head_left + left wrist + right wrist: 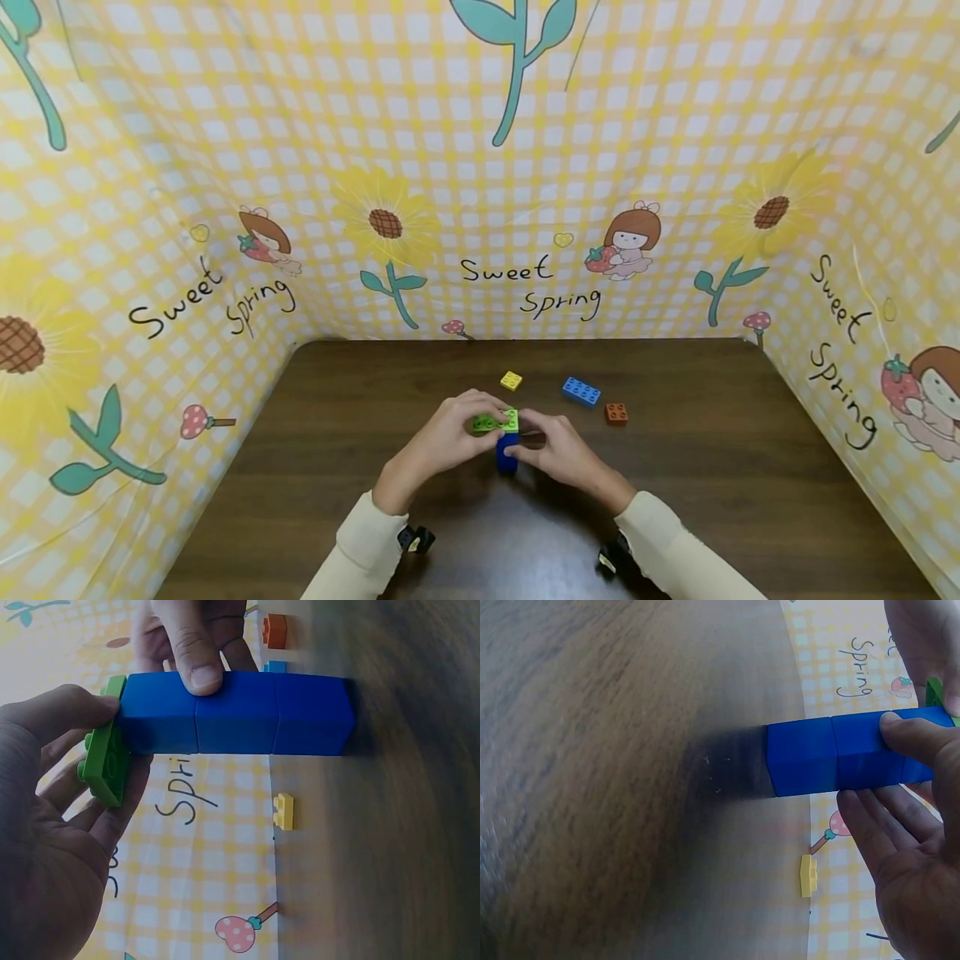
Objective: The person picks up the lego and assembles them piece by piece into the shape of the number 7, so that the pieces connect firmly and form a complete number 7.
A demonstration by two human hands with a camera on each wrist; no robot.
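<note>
A tower of three dark blue toy bricks stands upright on the table; its separate blocks show in the left wrist view. Across its top lies a green building brick, overhanging to the left with studs up. My left hand pinches this green brick between thumb and fingers. Lower down, my right hand grips the blue tower from the right, thumb on the near face and fingers behind. Whether the green brick is fully pressed down I cannot tell.
Behind the hands lie a small yellow brick, a longer light blue brick and a small orange-brown brick. The brown wooden table is enclosed at the back and sides by yellow checked cloth.
</note>
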